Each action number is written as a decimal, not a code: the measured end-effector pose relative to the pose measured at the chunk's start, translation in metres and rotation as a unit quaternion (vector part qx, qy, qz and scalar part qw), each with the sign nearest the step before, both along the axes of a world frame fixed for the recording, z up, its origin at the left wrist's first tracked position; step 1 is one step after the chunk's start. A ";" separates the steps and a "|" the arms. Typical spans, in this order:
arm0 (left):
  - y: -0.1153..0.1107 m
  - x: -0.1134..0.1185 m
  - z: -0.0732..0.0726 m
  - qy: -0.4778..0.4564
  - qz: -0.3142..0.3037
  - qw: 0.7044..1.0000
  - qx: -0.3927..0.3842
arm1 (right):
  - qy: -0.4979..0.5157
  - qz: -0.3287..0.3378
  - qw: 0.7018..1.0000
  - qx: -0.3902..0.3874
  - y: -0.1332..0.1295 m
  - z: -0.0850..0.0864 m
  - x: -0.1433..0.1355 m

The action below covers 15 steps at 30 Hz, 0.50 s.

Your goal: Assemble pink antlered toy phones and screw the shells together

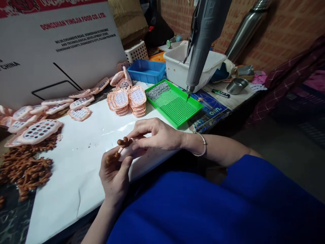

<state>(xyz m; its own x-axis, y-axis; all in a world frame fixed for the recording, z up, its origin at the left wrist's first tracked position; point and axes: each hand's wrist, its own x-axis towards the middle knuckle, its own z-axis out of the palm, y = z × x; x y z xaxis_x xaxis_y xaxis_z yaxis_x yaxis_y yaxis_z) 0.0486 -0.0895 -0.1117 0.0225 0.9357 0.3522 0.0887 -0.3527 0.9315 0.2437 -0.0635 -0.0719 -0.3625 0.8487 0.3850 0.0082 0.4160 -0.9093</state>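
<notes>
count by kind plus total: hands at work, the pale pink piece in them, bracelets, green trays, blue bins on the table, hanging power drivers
left hand and right hand: 2
pale pink piece: 1
bracelet: 1
green tray: 1
blue bin: 1
power driver: 1
total: 7

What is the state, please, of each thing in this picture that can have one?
Left hand: closed on the pink piece
Right hand: closed on the same piece
Pink piece: held, brown knobs beside it
Screwdriver: bit pointing down
Green tray: partly covered with metal bits
Blue bin: open-topped
White tub: open-topped
Brown pieces: heaped loosely
</notes>
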 end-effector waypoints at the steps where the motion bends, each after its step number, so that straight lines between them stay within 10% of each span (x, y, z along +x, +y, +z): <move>1: 0.000 0.000 0.000 0.007 0.004 1.000 0.002 | 0.004 0.002 1.000 -0.002 0.001 -0.001 0.000; 15: 0.007 0.010 0.015 -0.123 -0.012 0.991 -0.044 | -0.175 -0.104 0.972 0.114 0.002 -0.009 0.001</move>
